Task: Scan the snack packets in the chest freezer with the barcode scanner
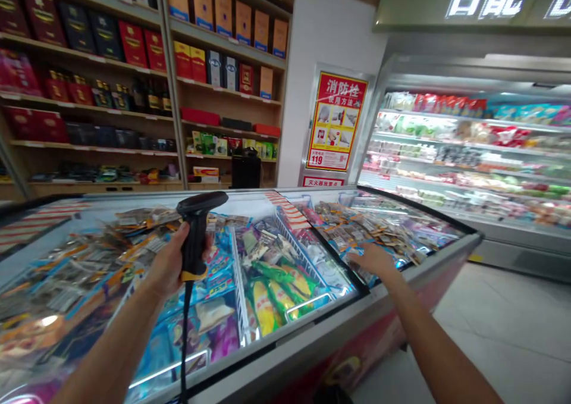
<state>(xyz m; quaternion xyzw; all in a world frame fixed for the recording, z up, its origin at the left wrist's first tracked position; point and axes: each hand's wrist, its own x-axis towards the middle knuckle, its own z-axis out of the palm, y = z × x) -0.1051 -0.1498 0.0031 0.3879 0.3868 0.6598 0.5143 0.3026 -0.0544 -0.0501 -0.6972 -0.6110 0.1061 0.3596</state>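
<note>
My left hand is closed around the grip of a black barcode scanner. The scanner has a yellow band at its base, and a black cord hangs down from it. It is held upright over the left part of a glass-topped chest freezer. My right hand is at the freezer's right part, by the black-edged sliding glass lid, fingers stretched to the left. I see nothing held in it, and whether it touches the lid is unclear. Beyond it lie flat packets.
Inside the freezer, a white wire basket holds green and yellow corn packs. Brown packets fill the left side. Boxed goods stand on wooden shelves behind. An open refrigerated display is at right, beyond a tiled floor.
</note>
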